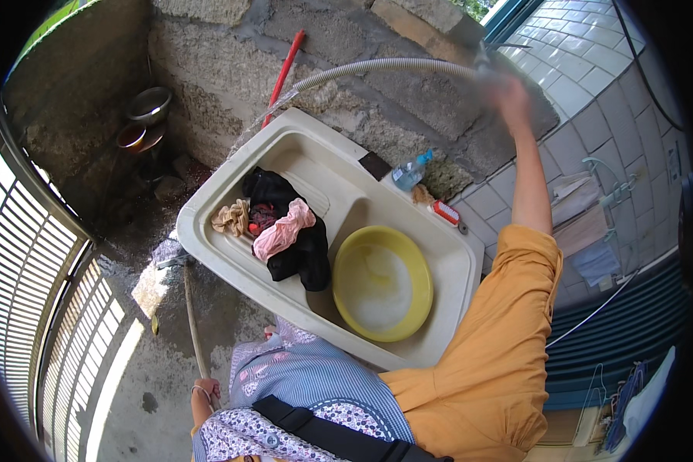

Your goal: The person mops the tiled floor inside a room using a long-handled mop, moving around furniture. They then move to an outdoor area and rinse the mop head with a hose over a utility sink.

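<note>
My left hand [205, 390] is closed round the pole of a long-handled broom [195, 323]. Its head rests on the wet floor left of the sink, partly lost in glare. Far right, my right hand [508, 100] is at the tap [485, 68], where a ribbed grey hose [385, 65] is attached. Motion blur smears its fingers, so their grip is unclear. Water streams from the hose's free end, down to the left past the double sink [300, 131]. Black clothing [308, 246], a pink cloth [285, 229] and a beige cloth [231, 218] lie in the left basin.
A yellow basin [422, 289] with cloudy water sits in the right sink. On the ledge are a blue bottle [410, 171] and a red brush [445, 213]. A red pole [285, 77] leans on the block wall. Pots [149, 105] stand back left, beside a barred gate [31, 285].
</note>
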A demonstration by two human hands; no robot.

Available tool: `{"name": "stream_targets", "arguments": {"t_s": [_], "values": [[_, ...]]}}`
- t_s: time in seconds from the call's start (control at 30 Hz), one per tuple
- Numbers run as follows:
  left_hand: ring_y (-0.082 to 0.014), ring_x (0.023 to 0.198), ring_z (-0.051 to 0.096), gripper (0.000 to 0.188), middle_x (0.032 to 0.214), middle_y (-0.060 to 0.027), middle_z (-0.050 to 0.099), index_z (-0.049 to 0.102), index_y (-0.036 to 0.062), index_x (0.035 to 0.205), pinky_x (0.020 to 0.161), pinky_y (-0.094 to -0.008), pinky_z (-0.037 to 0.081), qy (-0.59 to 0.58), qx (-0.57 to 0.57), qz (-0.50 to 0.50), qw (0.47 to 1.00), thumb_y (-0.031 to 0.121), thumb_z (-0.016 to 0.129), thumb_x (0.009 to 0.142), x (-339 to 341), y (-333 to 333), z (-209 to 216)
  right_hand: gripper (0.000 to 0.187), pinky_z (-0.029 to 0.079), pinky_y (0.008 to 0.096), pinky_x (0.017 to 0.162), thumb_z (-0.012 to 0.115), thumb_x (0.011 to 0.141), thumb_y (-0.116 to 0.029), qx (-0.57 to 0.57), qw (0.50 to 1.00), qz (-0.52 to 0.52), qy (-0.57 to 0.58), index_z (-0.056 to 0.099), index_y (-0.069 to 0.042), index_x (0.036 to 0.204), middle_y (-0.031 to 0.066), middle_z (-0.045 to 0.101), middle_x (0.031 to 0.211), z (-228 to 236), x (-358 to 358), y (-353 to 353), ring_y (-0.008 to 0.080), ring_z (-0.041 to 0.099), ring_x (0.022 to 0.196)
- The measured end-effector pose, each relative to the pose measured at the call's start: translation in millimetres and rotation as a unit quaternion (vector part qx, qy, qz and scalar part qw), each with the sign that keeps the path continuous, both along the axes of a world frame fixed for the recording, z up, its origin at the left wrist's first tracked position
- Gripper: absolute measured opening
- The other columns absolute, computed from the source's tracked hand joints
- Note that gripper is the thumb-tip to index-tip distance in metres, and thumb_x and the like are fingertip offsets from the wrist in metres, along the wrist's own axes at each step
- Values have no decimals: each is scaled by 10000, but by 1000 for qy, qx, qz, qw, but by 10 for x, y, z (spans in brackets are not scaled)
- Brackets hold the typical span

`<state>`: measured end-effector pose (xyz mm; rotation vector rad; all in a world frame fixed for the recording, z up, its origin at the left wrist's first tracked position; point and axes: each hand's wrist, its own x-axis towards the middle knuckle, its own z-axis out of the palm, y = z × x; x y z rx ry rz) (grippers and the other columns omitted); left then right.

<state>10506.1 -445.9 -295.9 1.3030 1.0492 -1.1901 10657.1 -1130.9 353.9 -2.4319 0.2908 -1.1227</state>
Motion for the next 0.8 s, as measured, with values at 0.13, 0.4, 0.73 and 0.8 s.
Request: {"name": "stream_targets", "arguments": {"t_s": [0.13, 0.4, 0.73, 0.8], "values": [[-185, 344, 388, 190, 447, -71, 402, 412, 26, 513, 338, -327, 375, -13, 7, 2, 1000, 13, 495, 684, -30, -11, -6, 276, 428, 204, 479, 491, 802, -224, 85, 996, -15, -27, 514, 13, 940, 67, 590, 734, 4, 32, -34, 126, 578, 627], [-191, 347, 408, 176, 454, -80, 422, 433, 17, 516, 337, -335, 385, -49, 17, -3, 999, 14, 502, 679, -34, -100, -63, 347, 376, 223, 331, 540, 758, -347, 90, 975, -176, 104, 554, -19, 870, 107, 601, 651, 380, 156, 71, 129, 546, 434], [-186, 346, 428, 159, 449, -84, 434, 450, 4, 530, 324, -318, 386, -50, 16, -4, 999, 0, 501, 681, -2, -125, 180, 347, 286, 226, 304, 521, 741, -404, 101, 942, -283, 149, 562, -60, 773, 38, 559, 552, 461, 386, 42, 65, 418, 343], [-186, 343, 428, 159, 449, -83, 436, 451, 1, 530, 327, -316, 388, -62, 37, -6, 997, 0, 503, 680, 5, -159, 275, 409, 302, 212, 318, 469, 753, -432, 52, 932, -329, 144, 569, -38, 797, 58, 575, 580, 410, 420, 78, 91, 465, 370]]}}
